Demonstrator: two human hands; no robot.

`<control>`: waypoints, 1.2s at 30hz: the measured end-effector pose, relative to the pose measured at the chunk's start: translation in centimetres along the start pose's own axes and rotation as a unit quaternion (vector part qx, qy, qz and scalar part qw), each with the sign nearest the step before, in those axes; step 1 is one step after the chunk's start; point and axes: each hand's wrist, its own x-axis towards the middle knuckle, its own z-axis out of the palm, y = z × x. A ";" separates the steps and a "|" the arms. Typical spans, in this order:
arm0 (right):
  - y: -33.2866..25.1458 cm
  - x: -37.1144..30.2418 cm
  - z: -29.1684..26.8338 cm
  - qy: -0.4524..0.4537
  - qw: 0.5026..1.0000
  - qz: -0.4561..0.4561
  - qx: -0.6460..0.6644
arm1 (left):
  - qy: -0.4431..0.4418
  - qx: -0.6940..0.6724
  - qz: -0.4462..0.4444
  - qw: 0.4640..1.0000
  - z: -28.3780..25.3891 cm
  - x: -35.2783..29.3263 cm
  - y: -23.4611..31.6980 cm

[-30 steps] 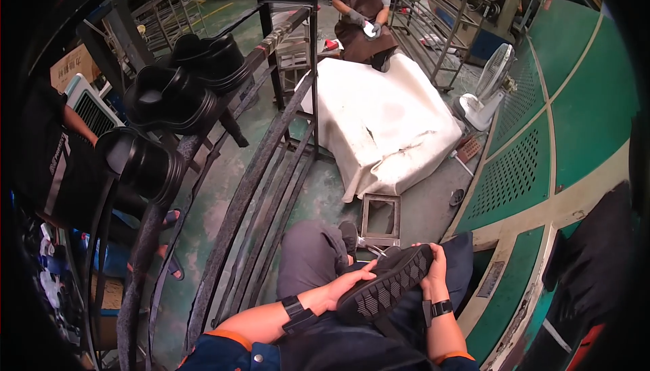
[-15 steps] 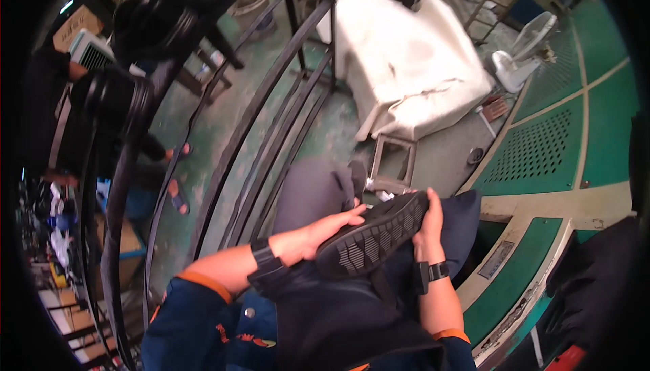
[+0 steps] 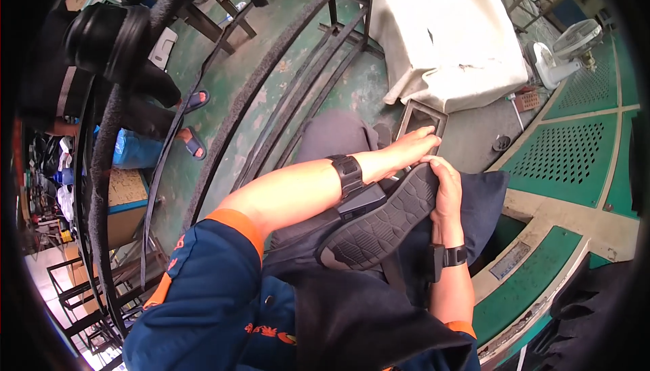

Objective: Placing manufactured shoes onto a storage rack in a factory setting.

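A black shoe (image 3: pixel 379 225) lies across my lap with its ridged sole turned up and its toe pointing up and right. My right hand (image 3: pixel 447 191) wraps around the toe end, fingers curled over the sole's edge. My left hand (image 3: pixel 406 151) lies along the far side of the shoe near the toe, fingers stretched forward and thumb hidden behind it. Each wrist carries a black band. My legs are in dark trousers and my sleeves are blue with orange cuffs.
A small square metal frame (image 3: pixel 421 117) sits on the floor just beyond my hands. Behind it is a bulky thing under white cloth (image 3: pixel 440 39), with a white fan (image 3: pixel 569 42) to its right. Curved black rails (image 3: pixel 271 80) run on the left past another person's sandalled feet (image 3: pixel 193 144). Green grating (image 3: pixel 575 161) lies right.
The view has tilted down and closer to my lap. The shoe stays in both hands, and my left hand has slid forward along it toward the toe.
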 end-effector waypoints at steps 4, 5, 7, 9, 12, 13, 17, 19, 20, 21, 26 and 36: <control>0.4 0.0 0.1 0.049 0.998 -0.014 0.044 | -0.057 -0.062 0.017 0.996 1.0 1.5 -0.9; -0.3 0.0 1.0 0.070 0.995 -0.069 0.027 | -0.066 -0.078 -0.028 0.994 1.0 1.2 -0.4; -0.4 -0.4 0.1 0.054 0.997 -0.049 0.022 | -0.063 -0.092 -0.125 0.986 1.8 -0.1 1.9; 0.5 -0.6 -0.6 0.078 0.996 -0.029 0.028 | -0.068 -0.081 -0.120 0.987 2.1 -0.4 1.6; 2.3 -0.8 0.2 0.078 0.993 -0.077 0.040 | -0.037 -0.104 -0.026 0.994 2.0 -0.4 -1.6; 2.8 -0.7 0.5 0.075 0.992 -0.070 0.071 | -0.028 -0.128 -0.044 0.990 1.6 0.5 -2.9; 2.5 -1.8 1.0 0.089 0.993 -0.077 -0.010 | -0.012 -0.113 -0.111 0.987 0.4 1.3 -4.7; 2.1 -1.9 1.6 0.075 0.991 -0.109 -0.016 | -0.029 -0.124 -0.075 0.989 0.2 0.8 -4.3; 1.9 -2.1 1.8 0.069 0.989 -0.127 -0.024 | -0.043 -0.129 -0.049 0.989 0.9 -0.6 -3.5; 2.5 -1.4 1.6 0.078 0.985 -0.144 -0.046 | -0.063 -0.133 -0.047 0.988 0.5 0.1 -3.4; 3.2 -0.5 1.9 0.105 0.968 -0.193 -0.121 | -0.064 -0.131 -0.030 0.989 -0.3 0.6 -3.9; 3.1 -1.8 2.2 0.053 0.975 -0.191 -0.101 | -0.053 -0.178 0.106 0.977 -0.2 0.1 -5.0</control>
